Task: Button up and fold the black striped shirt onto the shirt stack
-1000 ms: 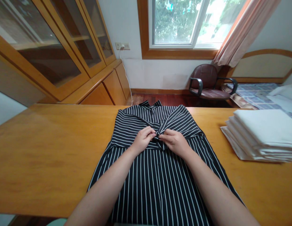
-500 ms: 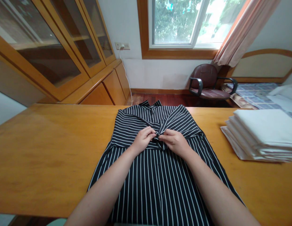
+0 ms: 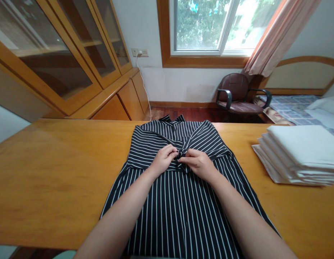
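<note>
Right hand (image 3: 199, 163) has reached slightly left; it and left hand (image 3: 163, 159) pinch black, white-striped dress (image 3: 167, 208) lying near-to-far, collar (image 3: 165, 118) far.

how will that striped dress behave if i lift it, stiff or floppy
Probably floppy, since the striped dress bunches into small folds between the left hand and the right hand. It may sag unevenly, as its long skirt spreads wide below them. Rolling seems unlikely: it lies flat on the wooden table.

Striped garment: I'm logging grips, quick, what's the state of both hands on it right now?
Left hand: closed, pinching the striped garment by its knot.
Right hand: closed, pinching the striped garment by the same knot.
</note>
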`<state>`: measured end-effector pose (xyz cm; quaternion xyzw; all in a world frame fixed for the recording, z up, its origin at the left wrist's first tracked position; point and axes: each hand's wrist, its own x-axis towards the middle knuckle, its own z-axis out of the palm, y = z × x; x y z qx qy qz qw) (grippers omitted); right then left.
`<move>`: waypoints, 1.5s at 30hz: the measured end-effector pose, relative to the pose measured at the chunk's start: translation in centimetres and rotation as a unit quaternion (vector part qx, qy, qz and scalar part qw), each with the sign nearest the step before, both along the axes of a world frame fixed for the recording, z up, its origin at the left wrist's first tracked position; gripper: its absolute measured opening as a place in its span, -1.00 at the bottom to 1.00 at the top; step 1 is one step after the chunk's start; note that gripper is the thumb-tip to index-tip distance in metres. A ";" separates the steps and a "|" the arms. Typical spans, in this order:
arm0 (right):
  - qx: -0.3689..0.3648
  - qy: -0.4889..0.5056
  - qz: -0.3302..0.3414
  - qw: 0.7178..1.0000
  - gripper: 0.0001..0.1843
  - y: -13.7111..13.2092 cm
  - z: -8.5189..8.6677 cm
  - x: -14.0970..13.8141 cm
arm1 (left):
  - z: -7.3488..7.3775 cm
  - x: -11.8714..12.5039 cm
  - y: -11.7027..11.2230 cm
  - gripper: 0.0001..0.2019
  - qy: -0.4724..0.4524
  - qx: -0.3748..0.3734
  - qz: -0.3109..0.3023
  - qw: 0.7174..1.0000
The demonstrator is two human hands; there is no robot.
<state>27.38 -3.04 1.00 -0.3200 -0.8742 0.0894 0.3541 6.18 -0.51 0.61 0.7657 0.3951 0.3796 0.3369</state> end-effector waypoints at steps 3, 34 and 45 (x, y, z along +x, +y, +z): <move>-0.003 0.002 0.003 1.000 -0.70 -0.2 0.0 -0.1 | -0.1 -0.2 0.1 -0.84 -0.031 -0.020 0.036 0.999; -0.057 0.002 -0.024 0.998 -0.73 -0.5 0.3 0.0 | 0.0 0.0 0.1 -0.79 -0.075 -0.059 0.080 0.992; -0.068 -0.011 -0.022 0.997 -0.76 -0.5 0.3 -0.2 | -0.3 -0.1 0.2 -0.80 -0.067 -0.053 0.083 0.993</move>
